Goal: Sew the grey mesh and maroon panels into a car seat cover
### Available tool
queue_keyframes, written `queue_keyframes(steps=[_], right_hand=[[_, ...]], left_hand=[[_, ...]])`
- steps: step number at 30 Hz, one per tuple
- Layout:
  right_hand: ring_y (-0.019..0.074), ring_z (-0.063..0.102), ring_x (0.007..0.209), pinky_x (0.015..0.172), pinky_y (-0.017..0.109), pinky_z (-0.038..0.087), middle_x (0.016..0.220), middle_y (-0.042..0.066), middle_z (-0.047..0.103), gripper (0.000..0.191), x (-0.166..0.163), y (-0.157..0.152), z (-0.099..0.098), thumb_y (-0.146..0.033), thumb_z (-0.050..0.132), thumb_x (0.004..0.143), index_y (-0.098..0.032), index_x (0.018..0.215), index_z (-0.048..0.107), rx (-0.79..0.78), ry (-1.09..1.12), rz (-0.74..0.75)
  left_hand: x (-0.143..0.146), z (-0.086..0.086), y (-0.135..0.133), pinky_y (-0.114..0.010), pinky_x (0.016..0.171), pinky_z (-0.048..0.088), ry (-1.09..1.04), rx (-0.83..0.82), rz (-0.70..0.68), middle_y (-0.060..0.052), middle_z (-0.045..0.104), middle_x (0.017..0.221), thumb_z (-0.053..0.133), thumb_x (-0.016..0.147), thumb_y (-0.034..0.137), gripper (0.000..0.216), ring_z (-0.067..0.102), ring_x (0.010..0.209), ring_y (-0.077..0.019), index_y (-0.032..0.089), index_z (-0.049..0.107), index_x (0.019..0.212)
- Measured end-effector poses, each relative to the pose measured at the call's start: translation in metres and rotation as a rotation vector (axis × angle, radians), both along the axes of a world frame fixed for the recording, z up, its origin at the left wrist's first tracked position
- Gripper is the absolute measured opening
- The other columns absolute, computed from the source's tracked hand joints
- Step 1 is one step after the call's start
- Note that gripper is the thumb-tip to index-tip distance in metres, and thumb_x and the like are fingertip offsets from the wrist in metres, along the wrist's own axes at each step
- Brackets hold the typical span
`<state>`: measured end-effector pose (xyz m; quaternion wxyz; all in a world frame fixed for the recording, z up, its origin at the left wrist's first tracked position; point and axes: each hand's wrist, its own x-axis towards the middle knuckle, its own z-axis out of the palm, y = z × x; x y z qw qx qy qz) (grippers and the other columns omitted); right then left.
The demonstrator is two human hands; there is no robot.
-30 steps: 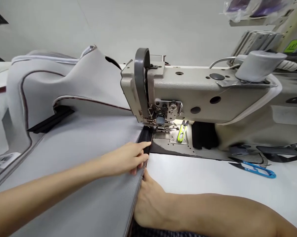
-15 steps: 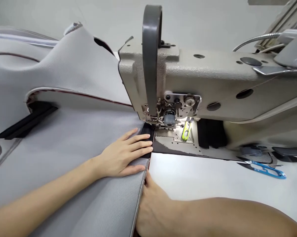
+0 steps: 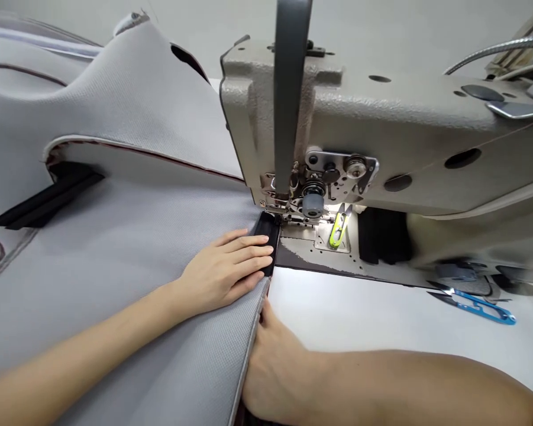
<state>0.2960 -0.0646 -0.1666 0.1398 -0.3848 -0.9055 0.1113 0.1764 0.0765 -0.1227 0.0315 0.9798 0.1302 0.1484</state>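
My left hand (image 3: 228, 269) lies flat on the grey fabric (image 3: 151, 242), fingers stretched over a black strip (image 3: 265, 225) at the fabric's right edge. Just past the fingertips is the presser foot area of a sewing machine (image 3: 313, 204), where the strip's far end sits. Below it, my right hand (image 3: 277, 361) grips the same edge from the right side. Its thumb shows along the border, while the other fingers are hidden under the fabric. The needle tip is too small to make out.
Yellow-green thread snips (image 3: 338, 228) rest on the machine bed by the needle plate. Blue-handled snips (image 3: 474, 305) lie on the white table (image 3: 337, 313) to the right. Another black strip (image 3: 48, 198) crosses the fabric at left. Black material (image 3: 384, 235) sits under the machine arm.
The view has shifted slightly, so the machine appears higher and further right. My left thumb has drawn in closer to its fingers. My right hand keeps its hold on the fabric edge.
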Motion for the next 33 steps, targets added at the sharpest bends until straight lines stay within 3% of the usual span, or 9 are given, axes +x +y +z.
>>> queue_keyframes(steps=[12, 16, 25, 28, 33], right_hand=[[0.0401, 0.050, 0.118, 0.108, 0.077, 0.018, 0.108, 0.010, 0.070, 0.017, 0.019, 0.016, 0.017, -0.022, 0.057, 0.086, -0.022, 0.091, 0.074, -0.047, 0.006, 0.033], [0.0364, 0.055, 0.109, 0.109, 0.076, 0.017, 0.091, 0.007, 0.072, 0.017, 0.025, 0.024, 0.012, -0.020, 0.057, 0.085, -0.023, 0.086, 0.074, -0.019, 0.027, 0.042], [0.0348, 0.055, 0.100, 0.108, 0.076, 0.009, 0.082, 0.005, 0.069, 0.016, 0.031, 0.038, -0.003, -0.020, 0.057, 0.084, -0.022, 0.083, 0.073, 0.101, 0.097, 0.011], [0.0351, 0.055, 0.099, 0.105, 0.077, 0.012, 0.084, 0.006, 0.070, 0.017, 0.032, 0.038, 0.001, -0.020, 0.057, 0.085, -0.023, 0.085, 0.075, 0.122, 0.094, 0.008], [0.0340, 0.060, 0.090, 0.101, 0.073, 0.027, 0.077, 0.008, 0.069, 0.019, 0.038, 0.028, 0.024, -0.020, 0.058, 0.087, -0.020, 0.077, 0.075, 0.133, 0.134, 0.112]], left_hand=[[0.013, 0.001, 0.014, -0.035, 0.116, 0.030, 0.005, -0.011, 0.017, 0.002, 0.068, 0.125, 0.043, 0.099, 0.026, 0.027, 0.055, 0.126, -0.0156, 0.022, 0.064, 0.116], [0.018, 0.001, 0.022, -0.035, 0.111, 0.033, -0.005, 0.013, 0.021, 0.002, 0.069, 0.122, 0.043, 0.100, 0.026, 0.028, 0.056, 0.124, -0.0158, 0.020, 0.065, 0.115], [0.025, 0.007, 0.031, -0.034, 0.100, 0.038, 0.033, 0.116, 0.014, 0.001, 0.071, 0.114, 0.043, 0.100, 0.026, 0.026, 0.056, 0.117, -0.0177, 0.019, 0.065, 0.113], [0.024, 0.011, 0.030, -0.036, 0.099, 0.037, 0.087, 0.152, 0.012, 0.001, 0.069, 0.118, 0.042, 0.101, 0.027, 0.027, 0.056, 0.116, -0.0190, 0.021, 0.063, 0.117], [0.015, 0.016, 0.036, -0.037, 0.105, 0.035, 0.166, 0.137, -0.081, -0.001, 0.065, 0.128, 0.042, 0.101, 0.023, 0.029, 0.049, 0.128, -0.0203, 0.022, 0.057, 0.126]])
